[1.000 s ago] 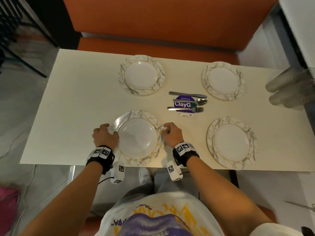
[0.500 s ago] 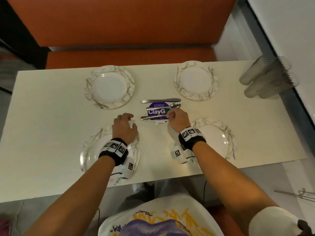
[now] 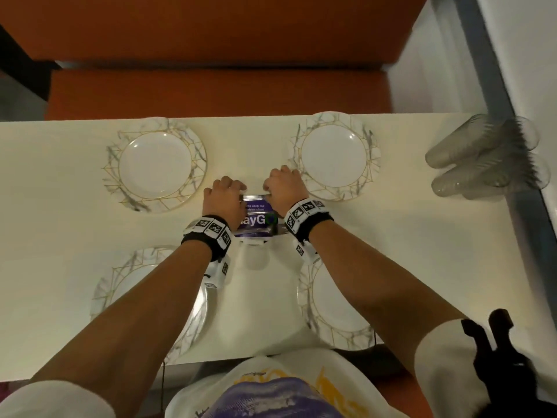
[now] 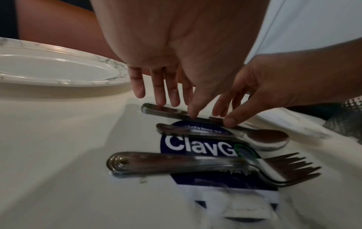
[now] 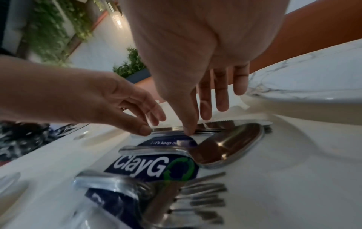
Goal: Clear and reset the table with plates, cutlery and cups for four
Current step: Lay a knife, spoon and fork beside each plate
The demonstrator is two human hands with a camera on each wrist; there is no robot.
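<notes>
Both the left hand (image 4: 176,51) and right hand (image 4: 278,83) pinch the shiny steel knives (image 4: 168,111), stacked beside spoons (image 4: 262,139) and forks (image 4: 195,164).

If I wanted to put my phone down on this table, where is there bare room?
The widest bare patch is the table's left end, left of the far-left plate. Another lies between the far-right plate and the stacked cups. The middle is crowded: both hands, left and right, work over knives, spoons and forks.
</notes>
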